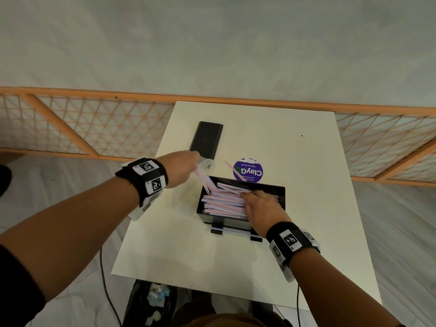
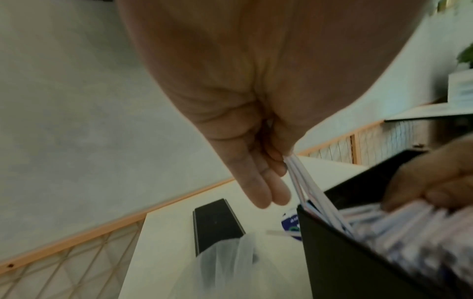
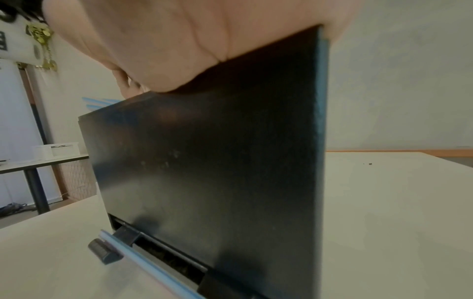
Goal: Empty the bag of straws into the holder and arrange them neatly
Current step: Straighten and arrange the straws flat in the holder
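Note:
The black straw holder [image 1: 280, 194] stands open-topped on the white table [image 1: 306, 232], piled with pink and blue striped straws [image 1: 224, 201] lying crosswise. My left hand [image 1: 197, 165] pinches a few straws [image 2: 304, 188] by their upper ends; they slant down into the holder's [image 2: 358, 263] left end. The clear plastic bag [image 2: 225, 263] lies crumpled on the table just below that hand. My right hand [image 1: 259, 204] lies on top of the pile at the holder's right side, fingers spread over the straws. Its palm [image 3: 179, 50] covers the holder's [image 3: 217, 172] rim.
The holder's black lid [image 1: 206, 140] lies flat behind the left hand. A round purple sticker [image 1: 251, 172] sits behind the holder with a stray straw [image 1: 232, 169] across it. Straws [image 3: 143, 261] show in the holder's front slot. A waste bin [image 1: 153, 300] stands under the table's near edge.

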`<move>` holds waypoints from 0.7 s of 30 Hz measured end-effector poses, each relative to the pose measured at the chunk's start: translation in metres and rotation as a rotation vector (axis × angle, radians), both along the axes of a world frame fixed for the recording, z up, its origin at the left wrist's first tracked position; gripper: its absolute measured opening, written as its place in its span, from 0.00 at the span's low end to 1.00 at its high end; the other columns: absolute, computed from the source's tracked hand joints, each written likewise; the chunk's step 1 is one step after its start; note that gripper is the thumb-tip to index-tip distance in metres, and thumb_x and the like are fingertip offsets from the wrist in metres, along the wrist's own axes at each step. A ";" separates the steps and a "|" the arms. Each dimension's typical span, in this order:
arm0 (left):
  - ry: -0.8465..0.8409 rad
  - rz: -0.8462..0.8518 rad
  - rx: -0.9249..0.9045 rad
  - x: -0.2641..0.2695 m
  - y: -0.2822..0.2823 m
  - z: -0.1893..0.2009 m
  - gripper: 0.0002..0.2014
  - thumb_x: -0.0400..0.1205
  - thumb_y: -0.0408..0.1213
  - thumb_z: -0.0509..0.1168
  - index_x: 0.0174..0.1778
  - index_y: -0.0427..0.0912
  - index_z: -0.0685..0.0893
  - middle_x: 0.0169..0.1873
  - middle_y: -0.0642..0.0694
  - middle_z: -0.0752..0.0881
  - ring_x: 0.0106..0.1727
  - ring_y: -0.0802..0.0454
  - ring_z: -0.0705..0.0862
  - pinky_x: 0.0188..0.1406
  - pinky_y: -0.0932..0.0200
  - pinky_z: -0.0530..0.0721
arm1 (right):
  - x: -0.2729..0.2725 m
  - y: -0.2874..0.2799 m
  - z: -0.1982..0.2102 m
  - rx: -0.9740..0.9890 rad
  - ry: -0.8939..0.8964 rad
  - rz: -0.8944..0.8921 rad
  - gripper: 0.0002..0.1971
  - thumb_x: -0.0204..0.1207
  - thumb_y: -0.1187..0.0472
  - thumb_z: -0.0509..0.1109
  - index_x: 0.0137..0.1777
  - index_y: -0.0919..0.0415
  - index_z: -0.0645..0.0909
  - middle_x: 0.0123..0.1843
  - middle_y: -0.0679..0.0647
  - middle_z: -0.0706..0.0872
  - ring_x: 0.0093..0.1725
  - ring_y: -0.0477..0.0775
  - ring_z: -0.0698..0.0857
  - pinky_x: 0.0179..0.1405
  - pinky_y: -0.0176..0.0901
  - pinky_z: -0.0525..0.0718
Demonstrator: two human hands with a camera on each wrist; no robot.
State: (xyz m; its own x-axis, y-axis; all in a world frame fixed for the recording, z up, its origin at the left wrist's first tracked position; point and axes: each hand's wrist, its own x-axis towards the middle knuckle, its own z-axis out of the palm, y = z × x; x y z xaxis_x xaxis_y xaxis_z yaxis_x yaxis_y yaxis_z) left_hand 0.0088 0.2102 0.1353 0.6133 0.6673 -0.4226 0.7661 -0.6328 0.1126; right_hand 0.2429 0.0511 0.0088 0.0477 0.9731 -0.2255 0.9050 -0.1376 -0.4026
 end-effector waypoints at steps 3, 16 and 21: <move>-0.029 0.032 0.053 -0.007 -0.002 0.026 0.07 0.85 0.24 0.60 0.47 0.40 0.70 0.36 0.45 0.76 0.33 0.48 0.73 0.28 0.59 0.64 | 0.001 0.001 -0.001 0.003 0.008 -0.002 0.21 0.87 0.50 0.54 0.77 0.46 0.76 0.69 0.54 0.81 0.66 0.60 0.80 0.69 0.57 0.81; -0.366 0.228 0.025 -0.035 -0.033 0.114 0.08 0.92 0.42 0.55 0.47 0.52 0.74 0.39 0.51 0.87 0.40 0.54 0.85 0.35 0.52 0.79 | 0.006 -0.012 0.019 0.387 0.146 -0.052 0.11 0.84 0.65 0.66 0.62 0.61 0.87 0.59 0.56 0.87 0.58 0.56 0.84 0.66 0.43 0.81; -0.469 0.295 -0.091 -0.016 -0.043 0.053 0.08 0.92 0.41 0.56 0.52 0.44 0.77 0.40 0.47 0.85 0.38 0.53 0.80 0.33 0.56 0.75 | 0.017 -0.059 0.048 0.582 0.204 -0.260 0.08 0.80 0.66 0.68 0.53 0.56 0.87 0.49 0.48 0.87 0.47 0.49 0.83 0.49 0.34 0.77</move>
State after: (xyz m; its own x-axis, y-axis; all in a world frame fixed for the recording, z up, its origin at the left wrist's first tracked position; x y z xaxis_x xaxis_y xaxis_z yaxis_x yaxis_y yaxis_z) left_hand -0.0074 0.1676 0.1880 0.5420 0.8129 -0.2132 0.7638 -0.3707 0.5283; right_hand 0.2604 -0.0076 0.0566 0.3092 0.9013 0.3035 0.7693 -0.0495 -0.6369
